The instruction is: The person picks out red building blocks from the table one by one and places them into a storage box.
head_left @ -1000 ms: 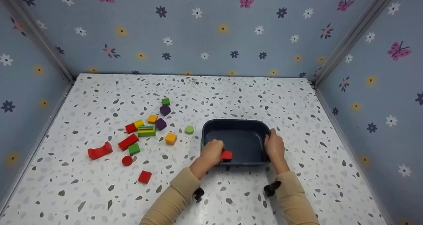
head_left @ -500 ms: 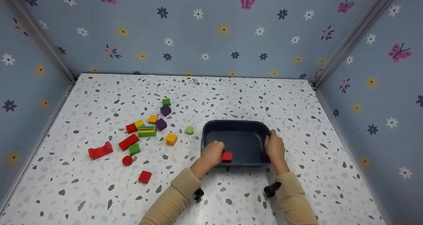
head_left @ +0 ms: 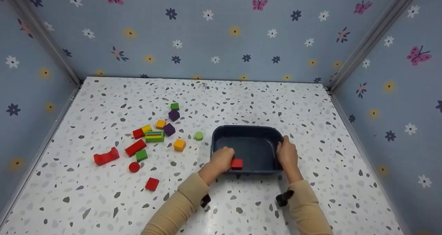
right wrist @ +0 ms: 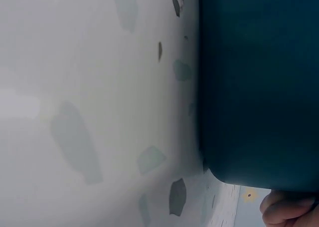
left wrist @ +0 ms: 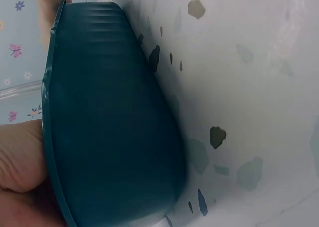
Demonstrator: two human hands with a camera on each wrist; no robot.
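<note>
In the head view a dark blue tub (head_left: 247,126) stands on the speckled tabletop. My left hand (head_left: 221,160) reaches over its front left part with curled fingers, gripping a small red block (head_left: 237,164) that shows beside the thumb. The tub's wall hides the block and fingertips in the left wrist view, where part of my left hand (left wrist: 17,159) appears above the rim. My right hand (head_left: 286,153) holds the tub's right side, thumb toward the inside. In the right wrist view, fingers (right wrist: 286,209) show at the tub's corner.
Several toy blocks lie left of the tub, among them a red arch block (head_left: 106,156), a striped green block (head_left: 154,136), an orange cube (head_left: 179,145) and a light green round block (head_left: 199,136). Floral panels (head_left: 221,31) enclose the table at the back and sides.
Both hands, the tub and the red block stay in nearly the same place. The whole head view shifts very slightly.
</note>
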